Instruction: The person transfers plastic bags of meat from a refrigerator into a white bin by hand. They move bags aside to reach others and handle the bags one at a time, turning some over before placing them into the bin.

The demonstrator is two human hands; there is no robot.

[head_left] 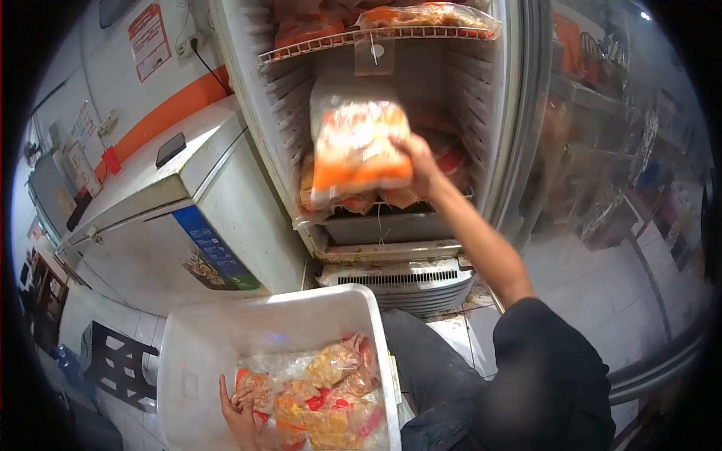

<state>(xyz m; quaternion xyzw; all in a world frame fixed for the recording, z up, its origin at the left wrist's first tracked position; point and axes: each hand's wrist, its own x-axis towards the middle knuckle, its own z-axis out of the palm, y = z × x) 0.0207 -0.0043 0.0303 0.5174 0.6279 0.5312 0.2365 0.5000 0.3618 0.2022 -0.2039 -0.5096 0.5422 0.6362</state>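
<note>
Orange-and-white bag is at the fridge opening, its edge held in the closed grip of the right hand. Left hand is inside the bin, fingers parted, near packs; hold cannot be told. Bagged goods occupy fridge shelves; handling judged part done.

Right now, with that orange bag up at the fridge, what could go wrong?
The right hand grips the orange bag near one side, so it might twist or slip. Packets lie close behind and could snag it. Plastic hanging from the upper rack may catch too.
</note>
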